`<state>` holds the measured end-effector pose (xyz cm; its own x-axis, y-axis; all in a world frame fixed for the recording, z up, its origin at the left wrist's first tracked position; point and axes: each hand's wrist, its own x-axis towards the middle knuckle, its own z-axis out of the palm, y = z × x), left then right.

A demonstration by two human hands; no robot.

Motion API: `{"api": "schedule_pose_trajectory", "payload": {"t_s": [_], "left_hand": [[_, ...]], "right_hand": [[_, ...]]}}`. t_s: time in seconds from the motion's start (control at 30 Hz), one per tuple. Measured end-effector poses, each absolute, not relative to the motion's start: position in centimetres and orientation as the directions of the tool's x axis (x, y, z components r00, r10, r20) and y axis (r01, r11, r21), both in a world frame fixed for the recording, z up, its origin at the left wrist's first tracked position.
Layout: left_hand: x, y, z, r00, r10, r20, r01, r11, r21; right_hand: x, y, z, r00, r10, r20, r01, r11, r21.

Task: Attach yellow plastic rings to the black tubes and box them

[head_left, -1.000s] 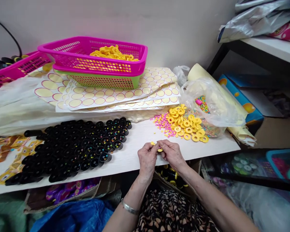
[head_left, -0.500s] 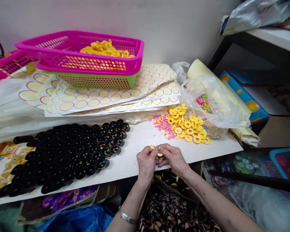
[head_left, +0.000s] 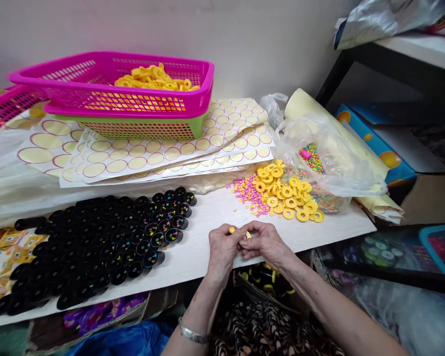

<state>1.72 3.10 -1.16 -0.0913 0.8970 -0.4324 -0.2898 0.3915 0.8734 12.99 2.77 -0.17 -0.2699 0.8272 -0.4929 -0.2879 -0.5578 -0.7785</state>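
My left hand and my right hand meet over the front edge of the white table. Both are closed, fingertips pinched together around a small yellow ring that is mostly covered. A yellow bit also shows at my left thumb; whether it belongs to the same ring I cannot tell. Just beyond my hands lies a pile of yellow rings, with loose pink and yellow beads at its left. Rows of black cups stand to the left, several with coloured bits inside.
A pink basket of yellow pieces sits in a green one on sheets of round stickers. Clear bags of coloured beads and a paper roll lie at the right. Below my hands is a box of black-and-yellow pieces.
My fingers have shifted around the yellow ring, which is now turned and less of it shows at the fingertips. The view has moved slightly.
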Motion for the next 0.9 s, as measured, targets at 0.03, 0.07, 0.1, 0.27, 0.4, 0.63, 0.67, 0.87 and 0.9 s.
{"api": "schedule_pose_trajectory", "payload": {"t_s": [0.03, 0.07, 0.1, 0.27, 0.4, 0.63, 0.67, 0.87, 0.9], "left_hand": [[1.7, 3.2, -1.2, -0.091, 0.899, -0.428, -0.294, 0.386, 0.874], [1.8, 3.3, -1.3, -0.092, 0.901, -0.424, -0.294, 0.382, 0.876], [1.8, 3.4, -1.4, -0.092, 0.902, -0.423, -0.288, 0.382, 0.878], [1.4, 2.8, -1.8, -0.105, 0.913, -0.394, -0.216, 0.366, 0.905], [0.6, 0.7, -1.5, -0.018, 0.971, -0.239, -0.274, 0.225, 0.935], [2.1, -2.7, 0.2, 0.085, 0.979, 0.186, 0.223, -0.201, 0.954], [2.4, -3.0, 0.4, 0.112, 0.971, 0.209, 0.242, -0.231, 0.942], [2.9, -3.9, 1.6, 0.39, 0.904, 0.173, 0.048, -0.208, 0.977], [2.9, -4.0, 1.6, 0.426, 0.891, 0.158, 0.008, -0.178, 0.984]], "right_hand": [[12.9, 2.7, -0.2, -0.256, 0.834, -0.489, -0.291, -0.549, -0.784], [12.9, 2.7, -0.3, -0.245, 0.843, -0.48, -0.29, -0.536, -0.793], [12.8, 2.6, -0.4, -0.234, 0.852, -0.468, -0.287, -0.52, -0.805], [12.7, 2.0, -1.1, -0.254, 0.889, -0.38, -0.306, -0.447, -0.841], [12.7, 0.8, -0.4, -0.192, 0.909, -0.37, -0.416, -0.417, -0.808], [13.7, -3.4, 0.9, -0.09, 0.952, -0.291, -0.435, -0.301, -0.849], [14.1, -3.9, 1.1, -0.14, 0.949, -0.281, -0.439, -0.314, -0.842], [17.3, -4.9, 1.4, -0.256, 0.889, -0.38, -0.523, -0.458, -0.719], [17.7, -4.8, 1.4, -0.273, 0.88, -0.39, -0.52, -0.476, -0.71]]}}
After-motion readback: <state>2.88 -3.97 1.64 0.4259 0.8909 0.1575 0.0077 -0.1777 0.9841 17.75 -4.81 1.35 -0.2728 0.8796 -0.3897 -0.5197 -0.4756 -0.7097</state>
